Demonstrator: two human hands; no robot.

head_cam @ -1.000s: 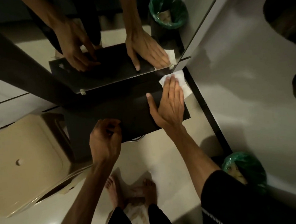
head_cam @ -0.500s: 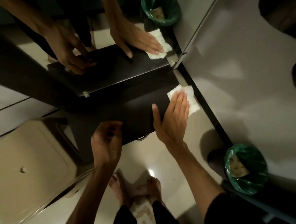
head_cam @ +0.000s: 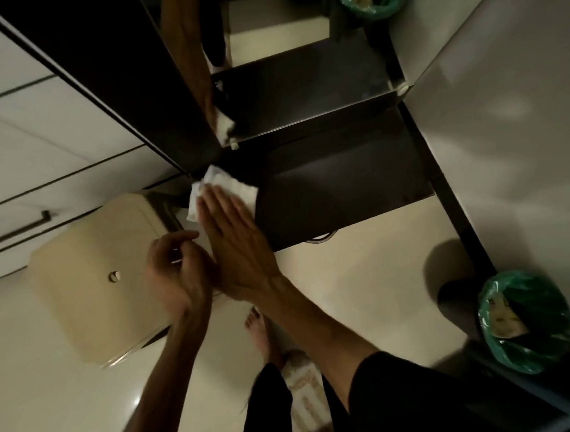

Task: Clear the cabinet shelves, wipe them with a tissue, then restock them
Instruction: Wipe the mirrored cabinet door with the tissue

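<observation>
the dark cabinet shelf runs left to right in front of you, its long axis across the view, with a mirrored back panel on its far side. nothing stands on the part you can see, so the wiping step looks under way and restocking is not yet begun. the green-lined bin sits on the floor well off to the near right, and a cream lidded container sits to the left, below the shelf.

your right hand lies flat, fingers straight and together, pressing the white tissue onto the far left corner of the shelf. the tissue is folded into a rough pad, its longer side slanting from near left to far right, part of it hidden under your fingers.

your left hand is curled, just beside the right wrist; i cannot tell whether it holds anything.

to do this well, keep the palm flat, push the pad right into the corner, then draw it along the shelf in overlapping strokes.
</observation>
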